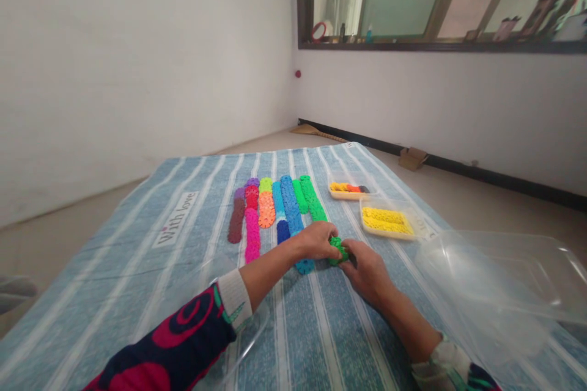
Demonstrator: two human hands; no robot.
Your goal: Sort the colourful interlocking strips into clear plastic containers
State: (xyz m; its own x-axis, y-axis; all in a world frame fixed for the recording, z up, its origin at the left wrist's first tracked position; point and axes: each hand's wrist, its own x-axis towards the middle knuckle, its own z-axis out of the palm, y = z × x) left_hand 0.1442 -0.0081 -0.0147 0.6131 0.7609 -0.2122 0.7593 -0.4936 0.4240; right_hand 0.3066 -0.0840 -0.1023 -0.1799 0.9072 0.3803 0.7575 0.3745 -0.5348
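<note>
Rows of notched plastic discs lie side by side on a striped blue cloth. At the near end of the long green row (313, 198), a short green disc stack (338, 249) sits between my hands. The fingers of my left hand (318, 240) close on its left side, and my right hand (369, 270) pinches its right side. Under my left wrist runs a blue row (292, 204), partly covered by the arm. Further left are a dark blue stack (283, 231), an orange row (266, 211), a pink row (252, 235) and a brown row (235, 225).
Right of the rows, one clear box (387, 233) holds yellow discs; behind it, another box (352, 195) holds yellow, orange and dark ones. A large clear plastic container (504, 281) lies at the right edge. Another transparent piece (250, 342) is partly under my left forearm.
</note>
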